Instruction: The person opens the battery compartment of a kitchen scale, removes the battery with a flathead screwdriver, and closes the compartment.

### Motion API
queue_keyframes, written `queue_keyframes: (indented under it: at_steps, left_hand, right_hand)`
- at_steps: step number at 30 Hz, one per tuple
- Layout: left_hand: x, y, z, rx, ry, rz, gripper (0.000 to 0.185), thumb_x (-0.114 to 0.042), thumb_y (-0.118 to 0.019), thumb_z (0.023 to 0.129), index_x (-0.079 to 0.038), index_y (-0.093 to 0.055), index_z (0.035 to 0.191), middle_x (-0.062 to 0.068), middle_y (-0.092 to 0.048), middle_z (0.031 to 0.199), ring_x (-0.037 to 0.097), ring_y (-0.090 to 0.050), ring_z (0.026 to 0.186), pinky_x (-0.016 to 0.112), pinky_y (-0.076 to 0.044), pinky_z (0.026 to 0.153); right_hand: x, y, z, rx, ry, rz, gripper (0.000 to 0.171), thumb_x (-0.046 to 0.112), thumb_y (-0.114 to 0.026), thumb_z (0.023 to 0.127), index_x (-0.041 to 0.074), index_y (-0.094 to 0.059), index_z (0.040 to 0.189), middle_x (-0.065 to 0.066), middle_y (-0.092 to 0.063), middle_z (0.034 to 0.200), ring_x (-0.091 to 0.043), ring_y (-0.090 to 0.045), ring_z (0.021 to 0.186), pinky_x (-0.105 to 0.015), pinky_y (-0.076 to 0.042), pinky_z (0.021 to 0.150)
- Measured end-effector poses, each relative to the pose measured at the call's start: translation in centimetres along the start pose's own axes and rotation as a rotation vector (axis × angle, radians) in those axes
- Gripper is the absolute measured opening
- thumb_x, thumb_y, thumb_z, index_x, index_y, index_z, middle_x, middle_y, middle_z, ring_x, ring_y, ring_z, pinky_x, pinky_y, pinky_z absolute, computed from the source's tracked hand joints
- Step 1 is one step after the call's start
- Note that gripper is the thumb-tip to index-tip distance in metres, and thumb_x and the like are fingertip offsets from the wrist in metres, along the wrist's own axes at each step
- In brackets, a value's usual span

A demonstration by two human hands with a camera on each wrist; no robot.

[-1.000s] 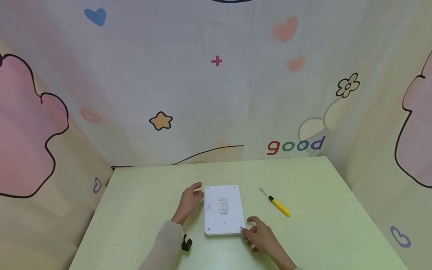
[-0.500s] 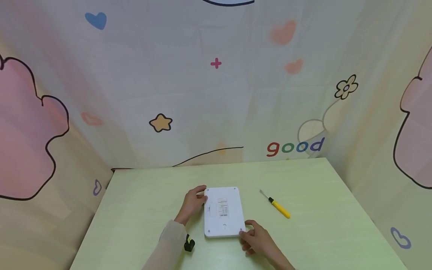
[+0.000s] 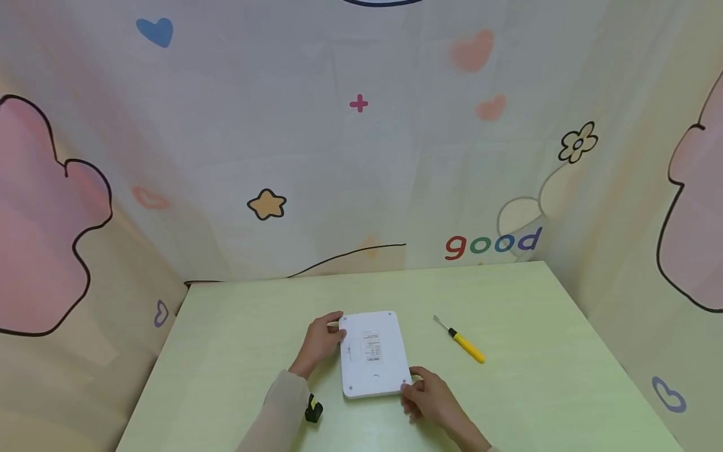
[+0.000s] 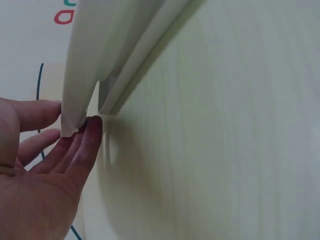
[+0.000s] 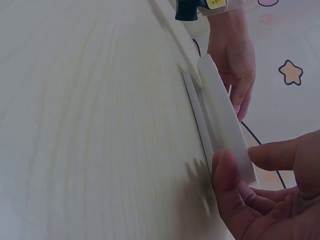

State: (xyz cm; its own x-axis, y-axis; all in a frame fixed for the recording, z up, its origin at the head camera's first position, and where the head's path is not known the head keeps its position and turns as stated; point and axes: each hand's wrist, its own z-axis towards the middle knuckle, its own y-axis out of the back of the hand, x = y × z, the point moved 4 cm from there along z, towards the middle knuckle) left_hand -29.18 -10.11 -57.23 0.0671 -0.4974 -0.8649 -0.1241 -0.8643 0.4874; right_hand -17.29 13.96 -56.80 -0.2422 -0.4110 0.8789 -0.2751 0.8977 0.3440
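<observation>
Label print on the white device (image 3: 373, 353) too small to read. Its underside is hidden vs. the desk (image 3: 237, 351). Right hand (image 3: 432, 397) & left hand (image 3: 319, 342): forearms cut off at bottom edge.

A makeshift recording booth rather than a lived-in room: a pale green wood-grain table (image 3: 237, 351) is closed in behind and on both sides by a soft cream cartoon-print fabric backdrop (image 3: 361, 157) bearing hearts, a star, a flower and the word "good".
</observation>
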Motion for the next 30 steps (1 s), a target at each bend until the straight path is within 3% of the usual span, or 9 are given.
queue_keyframes:
  at_steps: [5, 14, 22, 30]
  left_hand:
    - [0.4, 0.3, -0.9, -0.017, 0.003, 0.033, 0.049, -0.010, -0.066, 0.092, -0.005, -0.054, 0.139, 0.019, -0.059, 0.132, 0.028, -0.062, 0.112, 0.036, -0.057, 0.086]
    - [1.4, 1.2, -3.4, -0.028, -0.086, -0.017, 0.053, -0.011, -0.072, 0.087, 0.002, -0.055, 0.135, 0.023, -0.058, 0.128, 0.030, -0.065, 0.105, 0.032, -0.059, 0.076]
    - [1.9, 1.7, -5.2, 0.014, -0.075, -0.074, 0.047, -0.009, -0.070, 0.087, 0.006, -0.056, 0.129, 0.025, -0.065, 0.117, 0.029, -0.070, 0.098, 0.029, -0.059, 0.069]
    - [2.3, 1.9, -6.8, 0.007, -0.043, -0.018, 0.050, -0.012, -0.072, 0.086, 0.005, -0.057, 0.130, 0.016, -0.069, 0.108, 0.019, -0.070, 0.089, 0.026, -0.055, 0.070]
  right_hand:
    - [0.2, 0.9, 0.1, -0.054, 0.004, -0.057, 0.048, 0.014, -0.059, 0.096, -0.005, -0.045, 0.138, -0.004, -0.067, 0.075, -0.013, -0.059, 0.062, -0.029, -0.053, 0.053]
    - [0.2, 2.1, 0.5, -0.134, -0.011, -0.071, 0.043, 0.011, -0.064, 0.092, -0.001, -0.053, 0.131, -0.006, -0.065, 0.075, -0.015, -0.054, 0.056, -0.027, -0.048, 0.051]
    - [0.4, 2.8, 1.0, -0.182, -0.015, -0.081, 0.044, 0.008, -0.067, 0.088, 0.001, -0.055, 0.130, -0.006, -0.064, 0.082, -0.016, -0.056, 0.059, -0.027, -0.049, 0.052]
    - [0.9, 2.9, 1.7, -0.192, -0.013, 0.007, 0.057, 0.005, -0.070, 0.085, 0.002, -0.048, 0.137, -0.013, -0.063, 0.102, -0.016, -0.062, 0.076, -0.032, -0.058, 0.063]
